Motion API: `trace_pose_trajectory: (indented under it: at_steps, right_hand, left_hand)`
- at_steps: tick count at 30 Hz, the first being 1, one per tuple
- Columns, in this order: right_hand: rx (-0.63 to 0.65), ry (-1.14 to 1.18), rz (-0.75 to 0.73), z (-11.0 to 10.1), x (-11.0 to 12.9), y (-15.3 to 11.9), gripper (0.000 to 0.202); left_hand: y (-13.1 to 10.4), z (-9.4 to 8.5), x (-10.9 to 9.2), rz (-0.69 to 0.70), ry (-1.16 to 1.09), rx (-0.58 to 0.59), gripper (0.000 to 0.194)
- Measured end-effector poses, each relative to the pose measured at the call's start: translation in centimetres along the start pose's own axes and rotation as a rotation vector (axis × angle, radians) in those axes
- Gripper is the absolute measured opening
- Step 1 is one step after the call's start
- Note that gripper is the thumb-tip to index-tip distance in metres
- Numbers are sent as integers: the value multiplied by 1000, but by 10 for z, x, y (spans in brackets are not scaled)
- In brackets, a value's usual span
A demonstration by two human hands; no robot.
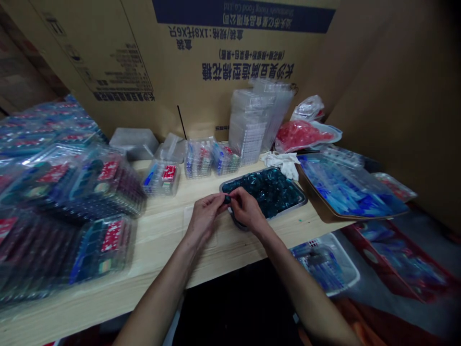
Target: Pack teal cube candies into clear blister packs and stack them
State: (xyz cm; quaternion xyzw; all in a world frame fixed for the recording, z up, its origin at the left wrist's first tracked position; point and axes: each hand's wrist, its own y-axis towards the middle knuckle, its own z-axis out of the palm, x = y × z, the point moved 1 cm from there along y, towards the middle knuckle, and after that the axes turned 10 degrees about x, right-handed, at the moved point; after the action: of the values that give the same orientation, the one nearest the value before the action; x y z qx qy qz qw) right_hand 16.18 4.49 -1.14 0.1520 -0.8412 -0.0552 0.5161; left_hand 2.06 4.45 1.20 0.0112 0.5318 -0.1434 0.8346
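Note:
A small dark teal piece (226, 199) is pinched between my two hands at the front left edge of a tray. My left hand (206, 215) has its fingers closed on it from the left. From the right, my right hand (247, 209) meets it with fingertips closed on the same piece. The clear-rimmed tray (300, 202) beside my right hand holds a heap of glossy dark teal pieces (270, 190). Under and beside my left hand a flat clear plastic tray (188, 218) lies on the wooden table (158, 250).
Stacks of filled clear packs (108, 187) cover the left. Behind are small filled packs (162, 178) and a tall stack of clear trays (248, 125). A white cloth (284, 163), a red bag (298, 134) and a box of blue packets (345, 185) stand right.

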Motion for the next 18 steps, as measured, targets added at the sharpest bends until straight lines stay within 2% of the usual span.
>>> trace_pose_trajectory:
  at_steps: [2,7,12,15,18]
  right_hand:
    - [5,-27,-3,0,5,0,9]
    - [119,40,-33,2,13,-3,23]
    - [109,36,3,4,17,-4,12]
    - [101,88,43,7,15,-3,9]
    - [93,109,52,11,11,-3,10]
  left_hand:
    - [-2,-3,1,10,15,-3,33]
    - [-3,-11,-1,0,-48,-27,35]
    - [-7,-14,-1,4,5,11,38]
    - [-7,-15,1,24,44,-26,38]
    - [-7,-18,1,-14,50,-20,35]
